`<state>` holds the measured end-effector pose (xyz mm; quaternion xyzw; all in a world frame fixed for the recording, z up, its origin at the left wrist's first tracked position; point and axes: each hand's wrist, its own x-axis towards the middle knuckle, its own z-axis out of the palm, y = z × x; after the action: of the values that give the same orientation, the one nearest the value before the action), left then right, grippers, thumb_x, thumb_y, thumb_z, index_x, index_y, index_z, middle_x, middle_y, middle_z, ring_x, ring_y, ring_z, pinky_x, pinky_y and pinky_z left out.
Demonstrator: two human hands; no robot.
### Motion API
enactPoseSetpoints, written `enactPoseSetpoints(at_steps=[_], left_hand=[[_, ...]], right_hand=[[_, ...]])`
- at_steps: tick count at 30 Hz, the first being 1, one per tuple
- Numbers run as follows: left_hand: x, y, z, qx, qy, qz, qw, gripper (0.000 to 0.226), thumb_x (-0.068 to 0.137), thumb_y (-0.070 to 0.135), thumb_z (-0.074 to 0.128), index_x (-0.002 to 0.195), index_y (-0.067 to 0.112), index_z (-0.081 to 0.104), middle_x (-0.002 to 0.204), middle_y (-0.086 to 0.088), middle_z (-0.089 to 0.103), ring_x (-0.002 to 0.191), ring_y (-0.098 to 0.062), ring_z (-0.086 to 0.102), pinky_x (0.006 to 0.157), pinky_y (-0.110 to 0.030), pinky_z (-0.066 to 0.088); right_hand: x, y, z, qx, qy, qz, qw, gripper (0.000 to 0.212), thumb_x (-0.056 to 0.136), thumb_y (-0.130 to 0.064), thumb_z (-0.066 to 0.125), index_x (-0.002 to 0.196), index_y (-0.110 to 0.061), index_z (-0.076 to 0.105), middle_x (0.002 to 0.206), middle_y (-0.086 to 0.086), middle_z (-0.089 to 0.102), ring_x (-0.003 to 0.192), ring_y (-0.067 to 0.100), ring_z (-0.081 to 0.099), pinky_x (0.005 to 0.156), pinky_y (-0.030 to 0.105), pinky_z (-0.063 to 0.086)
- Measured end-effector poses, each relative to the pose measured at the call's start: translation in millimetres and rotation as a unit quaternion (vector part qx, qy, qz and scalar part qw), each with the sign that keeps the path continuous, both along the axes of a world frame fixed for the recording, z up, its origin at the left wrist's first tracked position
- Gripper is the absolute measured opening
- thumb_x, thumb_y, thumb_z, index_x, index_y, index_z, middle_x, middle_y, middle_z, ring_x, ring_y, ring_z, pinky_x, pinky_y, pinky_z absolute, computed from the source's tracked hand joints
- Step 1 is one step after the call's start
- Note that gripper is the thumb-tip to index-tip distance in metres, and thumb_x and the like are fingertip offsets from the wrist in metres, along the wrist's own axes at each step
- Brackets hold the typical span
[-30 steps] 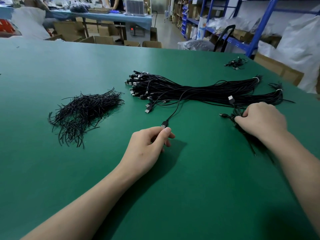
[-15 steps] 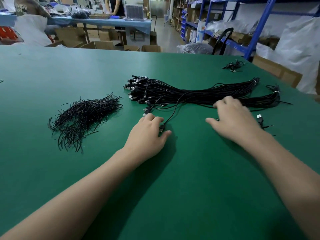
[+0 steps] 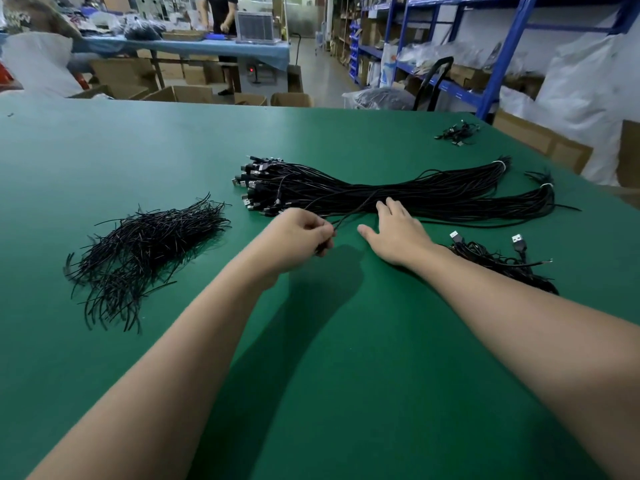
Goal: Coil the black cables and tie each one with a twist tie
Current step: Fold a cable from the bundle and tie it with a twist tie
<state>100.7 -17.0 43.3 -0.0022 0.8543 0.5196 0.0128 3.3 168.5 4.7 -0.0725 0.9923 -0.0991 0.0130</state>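
- Cables (image 3: 398,192) lie in one long black bundle across the middle of the table (image 3: 311,393). Their plug ends fan out at the left, and two white bands (image 3: 498,163) cinch the far right ends.
- Our left hand (image 3: 298,233) is curled, and its thumb and fingers pinch the near end of a single cable (image 3: 353,211). That strand runs up and to the right from the pinch into the bundle.
- Our right hand (image 3: 398,237) is palm down with its fingers straight and spread, and it holds nothing. Its fingertips reach the bundle's near edge just beside the pinched strand, but we cannot tell whether they touch it.
- Ties (image 3: 145,247) sit in a loose black heap on the left of the table, well apart from both hands.
- Coils (image 3: 498,261) of black cable lie on the table just to the right of our right forearm. Two USB plugs (image 3: 516,239) stick out of them toward the bundle.
- We see one more small clump (image 3: 457,131) of black cable near the table's far right corner.
- Behind the table we make out blue shelving (image 3: 502,46), cardboard boxes (image 3: 180,93) and a bench (image 3: 207,50) with a person standing at it.
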Motion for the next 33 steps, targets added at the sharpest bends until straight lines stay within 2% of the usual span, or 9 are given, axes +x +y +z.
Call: enactPoseSetpoints(at_steps=[8, 16, 21, 23, 25, 26, 27, 29, 33], left_hand=[[11.8, -23.3, 42.5, 0.21, -0.065, -0.134, 0.966, 0.018, 0.099, 0.02, 0.056, 0.105, 0.007, 0.068, 0.077, 0.005, 0.061, 0.066, -0.006, 0.053, 0.062, -0.022, 0.035], [18.6, -74.6, 77.2, 0.339, -0.005, -0.294, 0.894, 0.017, 0.087, 0.028, 0.073, 0.102, 0.02, 0.072, 0.081, 0.013, 0.062, 0.069, 0.0, 0.056, 0.062, -0.015, 0.048], [25.7, -93.3, 97.0, 0.221, 0.125, -0.151, 0.955, 0.023, 0.087, 0.035, 0.073, 0.104, 0.02, 0.077, 0.091, 0.007, 0.072, 0.077, -0.005, 0.066, 0.069, -0.019, 0.055], [27.7, -75.8, 90.9, 0.169, 0.111, -0.124, 0.972, 0.024, 0.085, 0.029, 0.072, 0.102, 0.014, 0.076, 0.091, 0.001, 0.076, 0.079, -0.009, 0.069, 0.07, -0.019, 0.057], [28.8, -54.7, 83.6, 0.09, 0.095, -0.103, 0.986, 0.02, 0.084, 0.025, 0.073, 0.098, 0.01, 0.072, 0.083, -0.001, 0.077, 0.074, -0.01, 0.071, 0.065, -0.018, 0.056], [29.7, -45.9, 81.6, 0.061, 0.091, -0.093, 0.99, 0.016, 0.085, 0.021, 0.074, 0.094, 0.009, 0.068, 0.078, -0.002, 0.077, 0.069, -0.009, 0.071, 0.061, -0.017, 0.054], [30.5, -38.9, 80.4, 0.041, 0.087, -0.081, 0.992, 0.015, 0.086, 0.017, 0.076, 0.09, 0.008, 0.064, 0.075, -0.003, 0.077, 0.065, -0.009, 0.071, 0.057, -0.015, 0.051], [32.3, -28.2, 78.3, 0.007, 0.08, -0.074, 0.994, 0.026, 0.084, 0.014, 0.079, 0.086, 0.009, 0.054, 0.074, -0.004, 0.077, 0.067, -0.014, 0.075, 0.055, -0.018, 0.052], [36.3, -12.8, 70.8, -0.065, 0.065, -0.082, 0.992, 0.042, 0.079, 0.022, 0.085, 0.081, 0.013, 0.044, 0.076, -0.011, 0.077, 0.081, -0.034, 0.076, 0.076, -0.054, 0.058]], right_hand=[[-26.5, -5.5, -13.4, -0.003, 0.016, -0.008, 1.0, 0.078, 0.101, -0.065, 0.028, 0.162, -0.021, 0.007, 0.17, 0.003, -0.001, 0.156, 0.019, 0.0, 0.125, 0.045, 0.008], [-25.4, 3.6, -12.8, -0.056, 0.009, 0.009, 0.998, 0.075, 0.101, -0.06, 0.037, 0.162, -0.022, 0.013, 0.17, 0.0, 0.002, 0.156, 0.019, 0.006, 0.125, 0.045, 0.009], [10.2, -12.6, 18.3, -0.148, 0.024, 0.048, 0.988, 0.061, 0.099, -0.032, 0.059, 0.155, -0.018, 0.038, 0.166, 0.002, 0.024, 0.152, 0.019, 0.022, 0.123, 0.035, 0.02], [39.7, -25.3, 34.1, -0.36, -0.048, 0.103, 0.926, 0.041, 0.1, -0.02, 0.054, 0.141, -0.017, 0.056, 0.149, -0.001, 0.052, 0.141, 0.015, 0.045, 0.118, 0.035, 0.031], [68.2, -31.6, 49.8, -0.621, -0.211, 0.17, 0.736, 0.038, 0.1, -0.02, 0.042, 0.13, -0.01, 0.062, 0.129, 0.003, 0.068, 0.125, 0.016, 0.059, 0.113, 0.041, 0.039], [79.5, -31.3, 58.7, -0.706, -0.27, 0.187, 0.627, 0.042, 0.099, -0.025, 0.039, 0.129, -0.006, 0.061, 0.124, 0.007, 0.069, 0.12, 0.019, 0.061, 0.111, 0.042, 0.041], [87.2, -30.2, 67.6, -0.757, -0.295, 0.186, 0.553, 0.047, 0.099, -0.031, 0.04, 0.13, -0.002, 0.06, 0.124, 0.011, 0.068, 0.118, 0.023, 0.062, 0.109, 0.042, 0.044], [95.6, -30.1, 81.2, -0.807, -0.285, 0.14, 0.497, 0.05, 0.101, -0.039, 0.042, 0.126, 0.0, 0.059, 0.12, 0.016, 0.069, 0.115, 0.027, 0.065, 0.1, 0.037, 0.051], [108.5, -34.4, 93.0, -0.839, -0.24, 0.015, 0.488, 0.035, 0.108, -0.03, 0.041, 0.102, -0.003, 0.064, 0.069, 0.002, 0.063, 0.065, 0.016, 0.067, 0.063, 0.027, 0.058]])
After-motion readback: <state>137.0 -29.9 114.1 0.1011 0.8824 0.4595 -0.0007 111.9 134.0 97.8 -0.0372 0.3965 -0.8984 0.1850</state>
